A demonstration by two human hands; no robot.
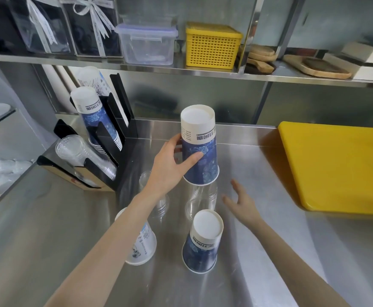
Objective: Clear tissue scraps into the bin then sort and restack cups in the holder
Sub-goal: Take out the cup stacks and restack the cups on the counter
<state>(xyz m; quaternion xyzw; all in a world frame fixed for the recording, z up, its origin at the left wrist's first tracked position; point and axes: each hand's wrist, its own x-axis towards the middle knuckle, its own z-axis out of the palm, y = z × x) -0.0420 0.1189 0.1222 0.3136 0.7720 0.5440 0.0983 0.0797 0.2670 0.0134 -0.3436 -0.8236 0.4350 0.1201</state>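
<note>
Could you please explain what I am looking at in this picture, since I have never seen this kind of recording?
There is no machine: a person wears a camera on the head, looking down at their own hands. The left hand grips an upside-down blue cup, lifted over clear cups. The right hand hovers open, holding nothing. On the steel counter stand another blue cup and a white cup, both upside down. The black holder at left keeps stacked cups; a yellow board lies at right.

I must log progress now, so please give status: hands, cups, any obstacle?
Left hand grips blue cup, upside down, lifted. Right hand open, empty. Clear cups right below it; holder to the left.
</note>
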